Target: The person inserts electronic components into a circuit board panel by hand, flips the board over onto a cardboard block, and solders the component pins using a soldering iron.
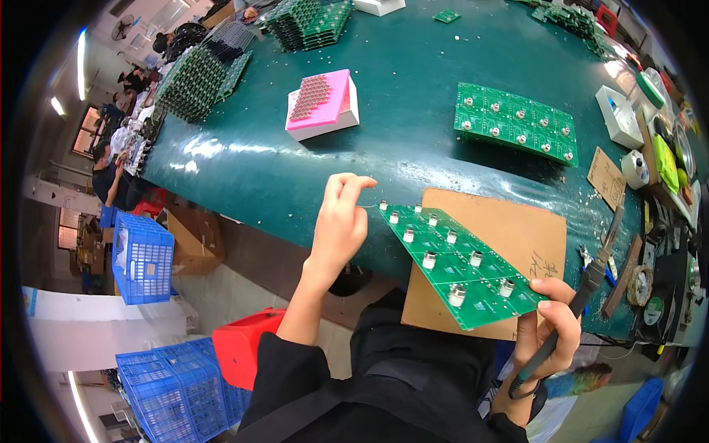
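Note:
A green circuit board panel (461,273) with two rows of silver cylindrical connectors is held up at a tilt over a brown cardboard sheet (509,214). My right hand (550,332) pinches its near right corner between thumb and fingers. The same hand also holds a soldering iron (587,284), its dark handle slanting up and its metal end pointing away to the right. My left hand (341,225) is raised beside the panel's far left corner, fingers curled. A thin pale wire seems to run from these fingers toward that corner; their grip on it is partly hidden.
Beyond, on the green table (399,81), lie a stack of connector-fitted panels (515,122) and a white box with a pink foam block (325,100) of small metal parts. Board stacks (196,81) stand far left. Tools and a tape roll (635,168) crowd the right edge.

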Available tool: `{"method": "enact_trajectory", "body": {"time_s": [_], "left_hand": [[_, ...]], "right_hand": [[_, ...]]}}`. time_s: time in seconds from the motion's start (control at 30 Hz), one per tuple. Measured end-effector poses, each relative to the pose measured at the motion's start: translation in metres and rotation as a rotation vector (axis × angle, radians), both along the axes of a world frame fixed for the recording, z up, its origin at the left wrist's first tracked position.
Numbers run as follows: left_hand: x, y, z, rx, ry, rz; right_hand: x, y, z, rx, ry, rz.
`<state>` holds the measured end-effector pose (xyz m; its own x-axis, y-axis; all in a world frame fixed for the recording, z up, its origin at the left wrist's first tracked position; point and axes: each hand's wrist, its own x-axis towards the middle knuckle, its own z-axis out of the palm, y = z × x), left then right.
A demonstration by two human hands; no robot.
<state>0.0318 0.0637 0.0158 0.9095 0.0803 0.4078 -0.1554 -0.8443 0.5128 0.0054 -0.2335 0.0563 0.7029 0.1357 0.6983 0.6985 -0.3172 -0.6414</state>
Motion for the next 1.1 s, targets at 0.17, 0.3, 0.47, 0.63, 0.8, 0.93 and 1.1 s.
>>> {"method": "enact_trajectory", "body": {"time_s": [0.17, 0.3, 0.47, 0.63, 0.8, 0.93, 1.1], "left_hand": [[0.007, 0.021, -0.015, -0.09, -0.094, 0.191], [0.014, 0.031, -0.03, -0.239, 0.019, 0.285], [0.009, 0.026, -0.031, 0.075, 0.009, 0.158], [0.039, 0.094, -0.012, -0.263, 0.16, 0.478], [0.099, 0.158, -0.067, -0.272, 0.282, 0.359], [0.135, 0.165, -0.075, -0.421, 0.279, 0.347], [0.167, 0.17, -0.049, -0.587, 0.301, 0.339]], "right_hand": [[0.002, 0.007, -0.01, 0.027, 0.062, 0.045], [0.002, 0.007, -0.023, 0.088, 0.159, 0.018], [0.0, 0.012, -0.023, 0.298, 0.289, -0.123], [-0.004, 0.006, -0.024, 0.09, 0.198, -0.118], [-0.003, 0.007, -0.023, 0.114, 0.135, -0.124], [-0.009, 0.001, -0.029, 0.103, 0.17, -0.161], [-0.007, 0.008, -0.021, 0.044, 0.115, -0.175]]}}
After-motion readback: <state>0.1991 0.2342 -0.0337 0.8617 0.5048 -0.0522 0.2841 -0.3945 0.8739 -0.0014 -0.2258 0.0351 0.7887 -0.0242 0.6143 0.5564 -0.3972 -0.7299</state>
